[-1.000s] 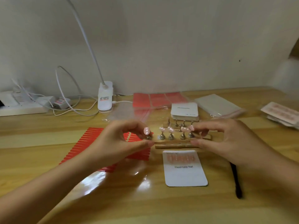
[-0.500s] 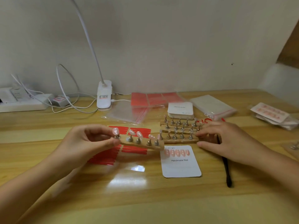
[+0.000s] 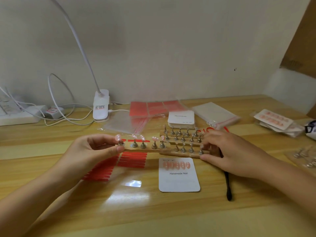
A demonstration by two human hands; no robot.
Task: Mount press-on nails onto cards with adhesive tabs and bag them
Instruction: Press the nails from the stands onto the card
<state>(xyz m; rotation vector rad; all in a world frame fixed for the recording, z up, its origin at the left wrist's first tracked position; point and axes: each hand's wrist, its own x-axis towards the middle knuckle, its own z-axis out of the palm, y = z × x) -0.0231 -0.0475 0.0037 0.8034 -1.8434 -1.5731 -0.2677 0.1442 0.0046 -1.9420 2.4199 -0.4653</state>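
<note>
At the bench (image 3: 153, 216), the left hand (image 3: 89, 151) pinches the nine o'clock end of a wooden strip (image 3: 142, 148) between thumb and forefinger, holding it just above a sheet of red tabs (image 3: 131, 159); five pink nails (image 3: 155, 138) sit on its metal stands. At three o'clock, the right hand (image 3: 229, 151) curls its thumb and fingers round the end of the nearest of three bare holders (image 3: 186, 147). A card (image 3: 178, 175) marked "Handmade Nail" lies at six o'clock of the holders, one row of nails already stuck along its top edge. More red sheets (image 3: 153, 107) and clear bags (image 3: 215, 112) wait at twelve o'clock, a black tool (image 3: 228, 187) lies at four o'clock of the card, and finished cards (image 3: 271, 119) pile up at two o'clock. The step appears to be bringing the loaded strip toward the card; keeping it level and the pinch firm should stop the nails tipping off their stands, and parking the bare holders clear of the card would leave room to lift each nail cleanly.
</note>
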